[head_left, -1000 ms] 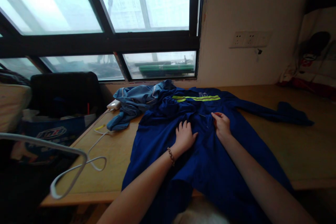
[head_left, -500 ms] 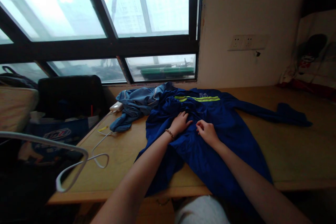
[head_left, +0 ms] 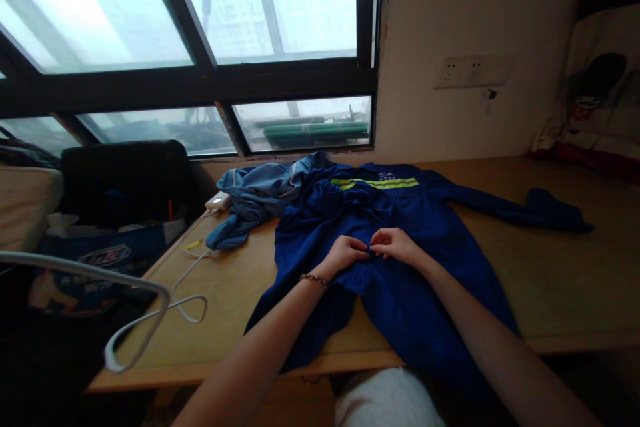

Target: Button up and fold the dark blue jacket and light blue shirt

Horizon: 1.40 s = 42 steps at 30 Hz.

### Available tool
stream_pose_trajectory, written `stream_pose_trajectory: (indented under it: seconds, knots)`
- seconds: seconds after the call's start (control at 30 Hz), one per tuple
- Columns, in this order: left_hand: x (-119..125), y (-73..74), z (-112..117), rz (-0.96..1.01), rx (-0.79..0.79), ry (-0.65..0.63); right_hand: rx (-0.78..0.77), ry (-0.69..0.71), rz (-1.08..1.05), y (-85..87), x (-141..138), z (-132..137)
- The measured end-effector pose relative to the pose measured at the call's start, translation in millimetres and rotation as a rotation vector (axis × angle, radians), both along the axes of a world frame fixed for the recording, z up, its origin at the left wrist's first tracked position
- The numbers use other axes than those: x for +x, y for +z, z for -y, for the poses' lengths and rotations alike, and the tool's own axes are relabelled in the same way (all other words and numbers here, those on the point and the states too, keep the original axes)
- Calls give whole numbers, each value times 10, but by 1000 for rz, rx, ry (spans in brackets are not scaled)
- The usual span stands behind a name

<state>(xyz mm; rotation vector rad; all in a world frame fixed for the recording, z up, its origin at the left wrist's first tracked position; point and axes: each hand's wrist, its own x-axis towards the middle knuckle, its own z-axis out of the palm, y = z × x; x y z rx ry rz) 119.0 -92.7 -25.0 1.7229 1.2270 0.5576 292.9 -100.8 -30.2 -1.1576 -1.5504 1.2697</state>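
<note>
A dark blue work coverall (head_left: 430,247) with a yellow-green reflective stripe across the chest lies spread on the wooden table (head_left: 560,280). Its two legs hang toward the front edge, and one sleeve stretches out to the right. Over the middle of the garment, my left hand (head_left: 347,253), a bracelet on its wrist, pinches the blue cloth. My right hand (head_left: 395,245) pinches the same spot from the other side, with the fingertips of both hands almost meeting. What lies exactly between the fingertips is too small to make out.
A lighter blue garment (head_left: 265,187) is bunched at the back left of the coverall. Beside it sits a white charger (head_left: 218,201) with a white cable (head_left: 185,273) looping over the table's left edge. A window and a wall socket (head_left: 473,72) are behind.
My left hand has gone from lying on the cloth to pinching it, lower down. My right hand has come closer to it, and the cloth at the crotch has shifted.
</note>
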Motion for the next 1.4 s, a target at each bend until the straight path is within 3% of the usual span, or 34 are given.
stream_pose_trajectory:
  seconds: [0.1,0.3,0.43,0.57,0.67,0.8,0.87,0.97,1.07,1.2,1.4]
  knots:
    - [-28,47,-1,84,-78,-24,-5,71,0,29,15,18]
    - [-94,122,12,133,-297,-61,-145,37,-117,87,11,49]
    - [-97,132,13,142,-290,-44,-54,11,-56,62,-21,56]
    - [-35,179,81,138,-169,52,108,-118,65,2,-63,56]
    - [41,233,205,91,32,24,108,-228,15,0,-91,73]
    - [160,281,430,-114,438,132,-180,-281,-327,56,-131,118]
    - [217,279,530,-228,554,164,-314,-264,-461,86,-142,133]
    - [280,249,633,-392,669,117,-464,-265,-547,115,-144,130]
    - [309,214,680,-531,753,74,-492,-307,-600,114,-142,114]
    - [322,181,692,-642,765,33,-336,-295,-540,79,-152,112]
    - [338,141,696,-714,778,25,-276,-322,-445,65,-178,147]
